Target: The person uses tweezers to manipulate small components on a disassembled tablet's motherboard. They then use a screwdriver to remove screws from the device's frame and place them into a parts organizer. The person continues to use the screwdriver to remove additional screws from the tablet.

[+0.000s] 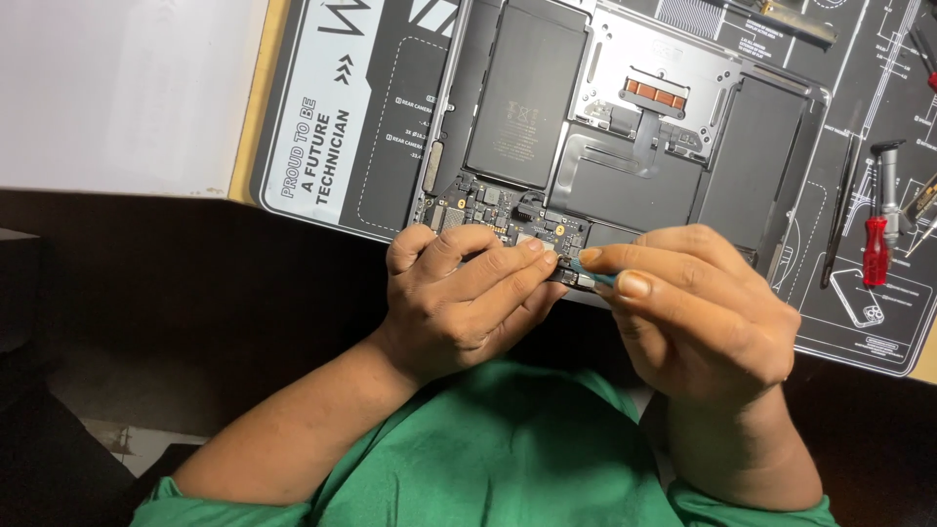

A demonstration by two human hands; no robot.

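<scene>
— Dark repair mat [390, 185] carries the opened laptop [625, 127]; which step?

— Logic board [498, 210] work at its near edge: left hand [459, 303] pinches narrow, steadying; right hand [698, 312] grips a teal pry tool [589, 276]. Next calls for gentle levering.

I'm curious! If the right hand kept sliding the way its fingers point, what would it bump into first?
The right hand points toward the left hand, so it would probably meet those fingertips first, right over the circuit board.
</scene>
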